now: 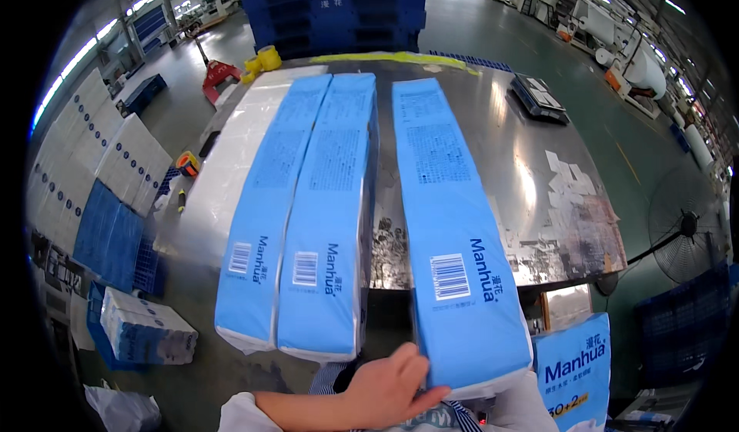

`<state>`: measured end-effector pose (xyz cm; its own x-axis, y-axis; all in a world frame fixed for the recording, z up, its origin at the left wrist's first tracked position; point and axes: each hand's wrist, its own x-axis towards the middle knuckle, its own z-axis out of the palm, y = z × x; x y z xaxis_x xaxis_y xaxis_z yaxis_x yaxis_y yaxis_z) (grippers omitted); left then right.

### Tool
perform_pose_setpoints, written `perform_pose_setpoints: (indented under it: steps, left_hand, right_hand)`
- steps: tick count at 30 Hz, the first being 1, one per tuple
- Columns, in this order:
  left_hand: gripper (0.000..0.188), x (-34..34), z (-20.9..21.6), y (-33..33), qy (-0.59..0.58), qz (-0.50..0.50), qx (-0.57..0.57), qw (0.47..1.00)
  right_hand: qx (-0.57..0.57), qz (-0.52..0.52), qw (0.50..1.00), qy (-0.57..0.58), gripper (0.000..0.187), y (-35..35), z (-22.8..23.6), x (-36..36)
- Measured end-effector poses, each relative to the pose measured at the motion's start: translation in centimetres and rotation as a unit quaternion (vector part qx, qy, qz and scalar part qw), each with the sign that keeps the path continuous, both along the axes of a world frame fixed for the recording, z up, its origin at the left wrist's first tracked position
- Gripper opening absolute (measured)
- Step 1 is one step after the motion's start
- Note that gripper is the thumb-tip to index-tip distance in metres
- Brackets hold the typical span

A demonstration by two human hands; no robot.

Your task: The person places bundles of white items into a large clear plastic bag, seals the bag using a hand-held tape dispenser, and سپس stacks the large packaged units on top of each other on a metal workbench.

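Note:
A long blue plastic-wrapped paper pack (443, 209) lies lengthwise over the metal table, its near end jutting past the front edge toward me. My left hand (389, 386) is closed at the near left corner of this pack, fingers curled and thumb along its end. Below the pack's right side my right sleeve (527, 405) shows; the right hand itself is hidden by the pack. Left of a gap, two similar blue packs, a middle one (327, 201) and an outer one (265, 201), lie side by side, also overhanging the front edge.
White wrapped packs (239, 139) lie along the table's left side. A tape measure (187, 163) and a scale-like device (538, 98) rest on the metal table (531, 201). Blue pallets (335, 16) rise behind. A standing fan (685, 224) and blue printed bag (573, 370) are at right.

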<state>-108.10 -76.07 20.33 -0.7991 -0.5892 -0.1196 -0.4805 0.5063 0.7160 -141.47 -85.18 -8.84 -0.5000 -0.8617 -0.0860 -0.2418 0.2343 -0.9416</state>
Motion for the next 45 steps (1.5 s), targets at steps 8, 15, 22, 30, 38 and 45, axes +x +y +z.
perform_pose_setpoints:
  steps: [8,15,22,30,38,45]
  left_hand:
    - [0.081,3.1,-5.8,-6.8,-0.121,-0.070,-0.244,0.959]
    - [0.064,0.5,-3.1,-13.4,-0.187,-0.189,-0.349,0.899]
    - [0.034,-14.0,-0.2,-15.4,-0.117,-0.308,-0.287,0.899]
    - [0.055,-37.3,-13.4,-3.5,-0.239,-0.446,0.110,0.855]
    - [0.076,-41.0,-29.6,1.6,-0.290,-0.133,0.515,0.796]
    - [0.046,-39.7,-37.1,6.1,-0.122,-0.033,0.721,0.681]
  right_hand:
    - [-0.022,0.151,0.942,-0.300,0.053,-10.6,9.3,12.3]
    - [-0.046,0.204,0.978,0.016,0.054,-1.5,14.3,6.3]
    - [0.093,-0.188,0.969,0.131,0.044,24.9,18.4,-5.7]
    - [0.474,-0.556,0.635,0.253,0.046,67.2,10.4,2.2]
    - [0.518,-0.802,0.269,0.123,0.057,78.4,6.3,10.4]
    - [0.211,-0.852,0.469,-0.095,0.062,85.7,3.5,11.2]
